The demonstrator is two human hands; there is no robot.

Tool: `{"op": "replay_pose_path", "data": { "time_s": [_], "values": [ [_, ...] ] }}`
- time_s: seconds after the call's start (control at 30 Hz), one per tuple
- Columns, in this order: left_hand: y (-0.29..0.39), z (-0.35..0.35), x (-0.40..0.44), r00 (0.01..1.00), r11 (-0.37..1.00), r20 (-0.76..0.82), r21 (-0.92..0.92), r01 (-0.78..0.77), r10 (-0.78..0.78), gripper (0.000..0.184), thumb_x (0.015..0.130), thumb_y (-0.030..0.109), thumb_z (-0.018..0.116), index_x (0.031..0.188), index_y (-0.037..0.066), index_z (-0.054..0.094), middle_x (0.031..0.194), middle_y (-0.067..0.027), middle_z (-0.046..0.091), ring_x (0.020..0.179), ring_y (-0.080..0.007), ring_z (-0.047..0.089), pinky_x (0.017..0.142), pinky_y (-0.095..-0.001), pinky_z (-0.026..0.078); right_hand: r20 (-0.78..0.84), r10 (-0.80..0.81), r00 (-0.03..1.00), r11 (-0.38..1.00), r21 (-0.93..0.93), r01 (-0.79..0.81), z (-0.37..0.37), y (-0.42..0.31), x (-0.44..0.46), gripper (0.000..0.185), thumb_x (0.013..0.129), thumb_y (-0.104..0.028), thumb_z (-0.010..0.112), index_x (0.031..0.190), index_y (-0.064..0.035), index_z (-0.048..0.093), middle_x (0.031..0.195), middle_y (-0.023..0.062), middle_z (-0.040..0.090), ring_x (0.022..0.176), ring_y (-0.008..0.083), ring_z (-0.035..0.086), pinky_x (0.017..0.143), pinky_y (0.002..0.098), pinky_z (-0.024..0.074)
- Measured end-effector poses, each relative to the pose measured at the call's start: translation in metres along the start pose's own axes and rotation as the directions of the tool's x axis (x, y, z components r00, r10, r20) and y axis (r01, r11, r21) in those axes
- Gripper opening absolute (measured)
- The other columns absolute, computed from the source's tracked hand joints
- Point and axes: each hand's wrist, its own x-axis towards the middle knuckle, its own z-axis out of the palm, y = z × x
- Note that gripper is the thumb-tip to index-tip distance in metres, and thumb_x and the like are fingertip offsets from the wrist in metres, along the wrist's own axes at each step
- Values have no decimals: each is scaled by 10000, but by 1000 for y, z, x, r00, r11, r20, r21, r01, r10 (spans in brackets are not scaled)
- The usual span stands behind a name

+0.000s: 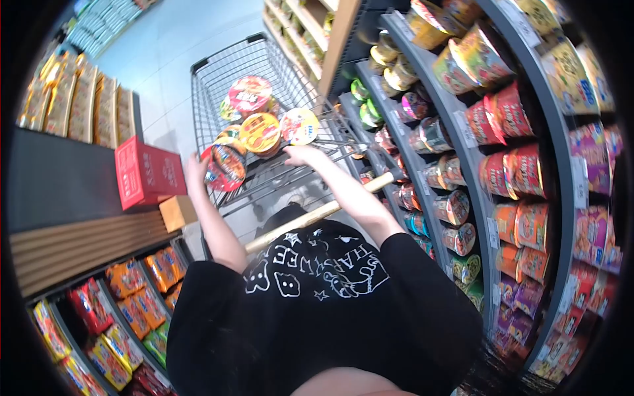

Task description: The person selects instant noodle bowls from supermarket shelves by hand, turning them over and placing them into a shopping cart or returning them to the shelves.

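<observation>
Cup (226, 169), red, left of frame centre, sat against the nearer left hand (196, 173), grip unclear; the right hand's (302, 156) fingers hung loosely open.

Looks brightly lit. Pale blue-grey floor (218, 26), crossed by thin straight joints, toward eleven o'clock. Dark many-tiered shelving (562, 218) with price tags (580, 181) from one to four o'clock, brown wooden end panel (342, 46) near twelve. Dark flat-topped display unit (59, 185) at nine, ribbed wooden front (86, 249) just below, low dark rack (107, 295) at eight.
</observation>
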Motion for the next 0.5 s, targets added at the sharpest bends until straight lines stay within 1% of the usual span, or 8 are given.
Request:
{"op": "replay_pose_path", "data": {
  "time_s": [0.07,0.13,0.17,0.2,0.27,0.33,0.4,0.5],
  "values": [
    [-22,13,4,954,978,295,-207,6,57,563,652,241,653,1108,-5,432,940,-209,558,883,-296,549,754,-359,432,-39,26,999,1000,7,-26,-2,-5,-6,572,731,-319,555,1204,-59,366,1100,155,505,1018,273,486,848,353,392],
    [-18,13,-1,955,991,286,-87,104,-75,587,655,250,655,1119,-7,402,887,-194,572,841,-263,559,723,-340,440,-35,56,998,998,16,-56,-1,-6,-10,556,739,-310,550,1206,-71,365,1103,156,501,1018,277,484,844,360,394],
    [-24,18,6,931,970,317,-105,221,-178,558,653,248,658,1085,-16,423,839,-172,578,716,-246,569,611,-334,460,-33,61,998,998,14,-60,-2,-8,-12,558,738,-306,551,1209,-73,362,1103,156,502,1018,277,485,845,361,394],
    [-17,14,1,928,947,320,-190,260,-190,513,660,248,654,1047,-18,446,767,-145,573,545,-194,537,458,-313,435,-31,67,997,998,15,-66,-3,-10,-17,561,738,-303,551,1213,-75,358,1102,156,502,1018,277,486,846,362,394],
    [-5,2,-11,917,943,331,-163,289,-224,469,664,246,652,1009,-14,469,702,-120,561,455,-153,494,371,-280,383,-21,88,996,995,41,-87,-4,-15,-25,561,737,-296,554,1213,-72,360,1104,160,501,1019,274,487,849,361,393],
    [-1,-2,-17,909,933,329,-163,321,-255,435,666,242,651,976,-11,482,668,-101,553,431,-137,474,353,-275,365,-37,70,997,996,52,-68,0,-15,-23,543,734,-289,557,1196,-61,387,1087,169,510,1001,282,499,844,364,397],
    [-24,16,-9,927,930,292,-212,301,-234,439,665,262,652,972,-10,496,697,-130,564,494,-179,528,375,-285,412,-54,68,996,996,61,-65,4,-15,-25,544,731,-287,560,1195,-60,388,1065,169,524,983,287,509,833,365,405],
    [-46,24,-2,919,948,295,-101,303,-262,450,665,289,646,973,-10,511,747,-153,580,555,-199,563,409,-295,443,-48,70,996,996,53,-68,10,-16,-22,536,726,-272,559,1184,-48,395,1029,173,540,945,292,527,805,366,420]
  ]
}}
